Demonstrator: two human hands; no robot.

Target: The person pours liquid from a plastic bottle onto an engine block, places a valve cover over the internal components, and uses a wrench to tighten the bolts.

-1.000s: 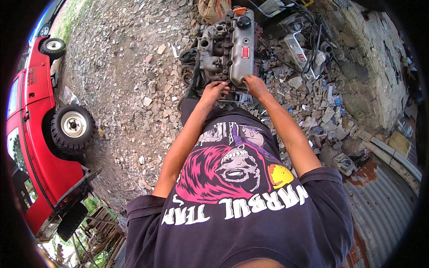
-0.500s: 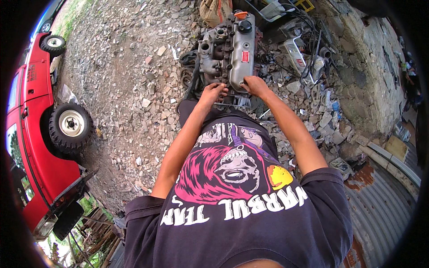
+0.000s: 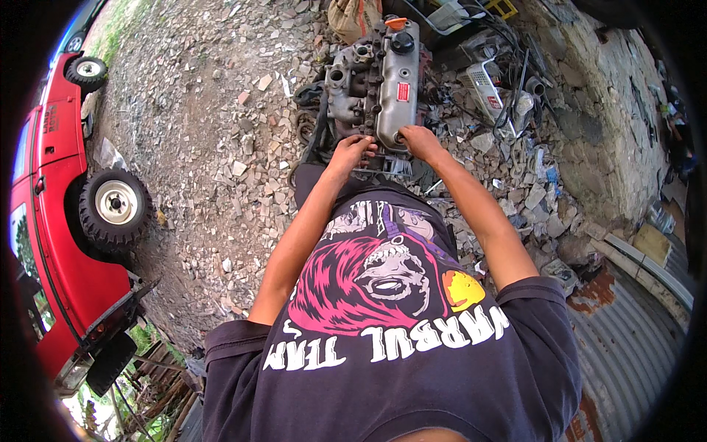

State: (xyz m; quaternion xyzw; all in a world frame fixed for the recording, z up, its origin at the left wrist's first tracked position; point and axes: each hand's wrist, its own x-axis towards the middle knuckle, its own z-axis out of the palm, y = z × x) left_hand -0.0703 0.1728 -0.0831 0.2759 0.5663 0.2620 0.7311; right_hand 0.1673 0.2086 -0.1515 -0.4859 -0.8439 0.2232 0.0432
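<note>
Plainly, the left hand [image 3: 352, 154] and right hand [image 3: 418, 142] were at the near end of the engine [image 3: 345, 103], towards 12 o'clock.
The left hand was loosely curled at the 7 o'clock corner of the grey cover [image 3: 398, 110]; whether it pinched anything could not be told. The right hand bent over the cover's 5 o'clock corner; what it gripped, if anything, could not be seen. The cover bore a black cap [image 3: 403, 42] near its far end, with an orange cap [image 3: 395, 23] just beyond. Rubble [image 3: 239, 169] lay around. A pale crate [image 3: 484, 82] sat between 1 and 2 o'clock, a sack [image 3: 352, 20] past the engine at 12. Well apart stood a stone wall [image 3: 589, 132] at 2 and a red car [image 3: 62, 147] at 9.
</note>
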